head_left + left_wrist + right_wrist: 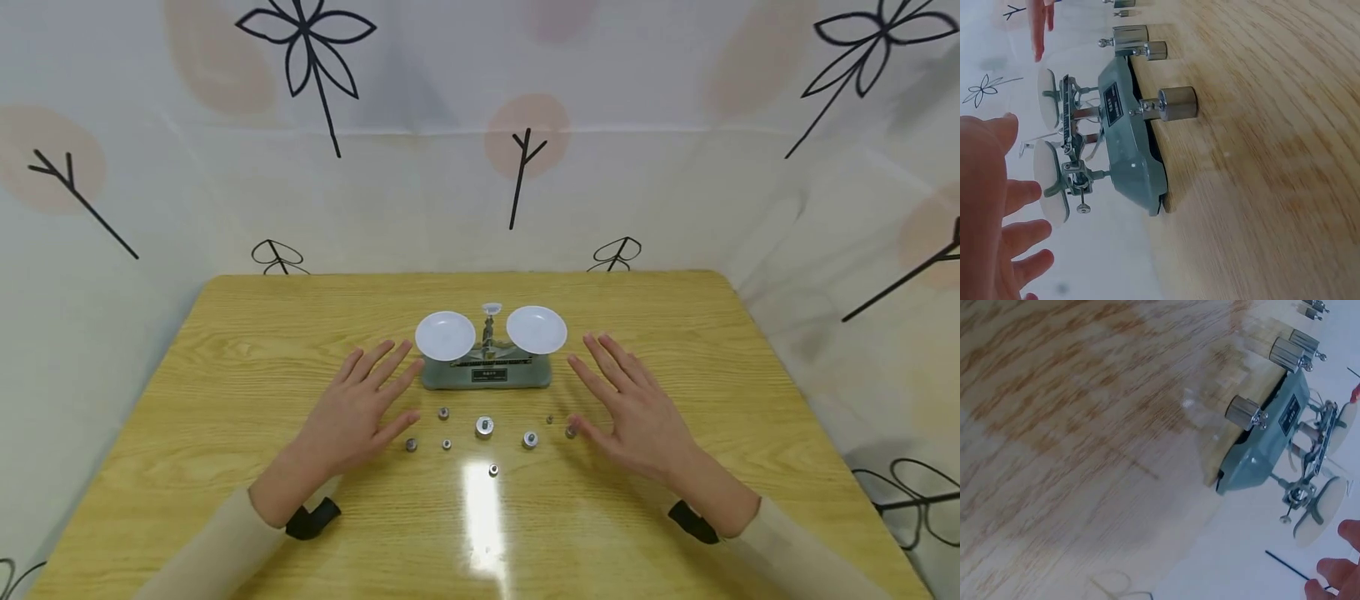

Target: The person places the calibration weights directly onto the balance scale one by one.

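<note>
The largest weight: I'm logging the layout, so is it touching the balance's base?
Apart. The head view shows it: a strip of bare tabletop lies between the largest weight and the balance's base.

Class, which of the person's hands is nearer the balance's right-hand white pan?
Right. The right hand is just to the right of the right-hand pan; the left hand is on the other side, near the left-hand pan.

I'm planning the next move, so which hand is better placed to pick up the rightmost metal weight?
Probably the right hand. In the head view it looks empty and sits closest to the rightmost metal weight. The left hand is on the opposite side, with other weights between.
</note>
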The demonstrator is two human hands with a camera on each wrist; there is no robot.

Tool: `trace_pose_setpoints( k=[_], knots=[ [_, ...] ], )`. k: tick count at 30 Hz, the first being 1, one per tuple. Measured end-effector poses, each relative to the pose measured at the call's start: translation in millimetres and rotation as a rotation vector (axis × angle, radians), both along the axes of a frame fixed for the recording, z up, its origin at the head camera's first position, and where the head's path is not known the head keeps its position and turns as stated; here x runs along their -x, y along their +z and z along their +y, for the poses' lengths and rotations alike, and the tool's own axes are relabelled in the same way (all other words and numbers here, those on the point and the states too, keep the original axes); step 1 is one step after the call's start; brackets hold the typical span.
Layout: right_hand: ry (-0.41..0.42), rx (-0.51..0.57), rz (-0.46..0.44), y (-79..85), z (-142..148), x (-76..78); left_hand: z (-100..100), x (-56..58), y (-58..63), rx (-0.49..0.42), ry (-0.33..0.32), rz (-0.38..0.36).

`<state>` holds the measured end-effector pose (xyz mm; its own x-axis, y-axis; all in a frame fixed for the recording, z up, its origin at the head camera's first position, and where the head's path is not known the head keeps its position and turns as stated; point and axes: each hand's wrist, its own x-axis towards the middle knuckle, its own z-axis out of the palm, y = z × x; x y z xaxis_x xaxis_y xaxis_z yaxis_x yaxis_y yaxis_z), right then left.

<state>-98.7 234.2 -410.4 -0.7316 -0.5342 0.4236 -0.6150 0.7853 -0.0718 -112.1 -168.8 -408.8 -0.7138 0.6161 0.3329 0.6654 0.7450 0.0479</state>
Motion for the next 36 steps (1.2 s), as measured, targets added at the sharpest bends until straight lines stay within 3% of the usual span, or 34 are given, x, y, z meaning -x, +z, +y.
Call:
trace_pose_setpoints(
  k=[11, 18, 25, 36],
  knots=[
    [-0.001, 0.088, -0.091, -4.4, 1.1, -1.0, 3.4, 4.1, 1.4, -0.072, -0.002, -0.11],
    [0.032, 0.245, -0.178, -13.5, -0.6, -0.4, 3.9, 8.6, -4.0, -0.245, -0.021, -0.245],
    [0.063, 0.388, -0.284, -19.1, 0.6, 0.5, 5.5, 17.7, -14.7, -0.405, 0.014, -0.406],
    [-0.023, 0.582, -0.553, -23.0, 2.9, 0.4, 12.6, 31.8, -27.7, -0.656, 0.112, -0.637]
  ],
)
